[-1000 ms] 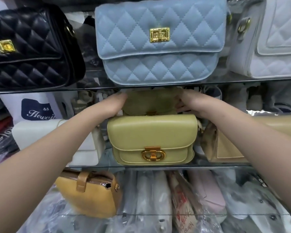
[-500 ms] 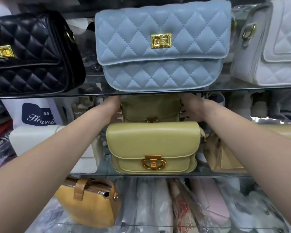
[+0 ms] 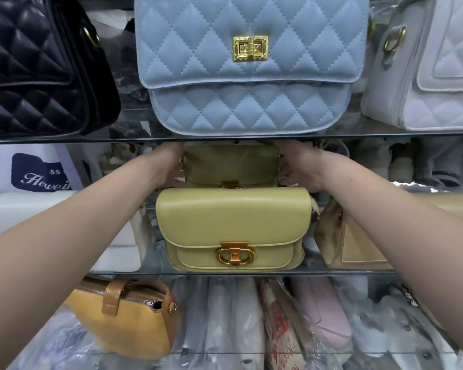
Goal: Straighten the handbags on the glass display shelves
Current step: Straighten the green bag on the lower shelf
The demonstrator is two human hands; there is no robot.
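On the middle glass shelf (image 3: pixel 225 272) a yellow-green handbag (image 3: pixel 231 222) with a gold clasp stands at the front. Directly behind it stands a darker olive handbag (image 3: pixel 230 164) of the same shape. My left hand (image 3: pixel 169 166) grips the olive bag's left side and my right hand (image 3: pixel 297 166) grips its right side, fingers curled round the ends. The fingertips are partly hidden behind the bag and under the upper shelf.
The upper shelf (image 3: pixel 134 138) carries a black quilted bag (image 3: pixel 38 68), a light blue quilted bag (image 3: pixel 249 65) and a white quilted bag (image 3: pixel 433 65). A white bag (image 3: pixel 64 231) and a beige bag (image 3: pixel 358 241) flank the yellow-green one. Below lie a mustard bag (image 3: pixel 129 319) and plastic-wrapped stock.
Both hands stayed on the olive bag at the back while my view moved closer and lower; the olive bag now sits a little more squarely behind the front one.
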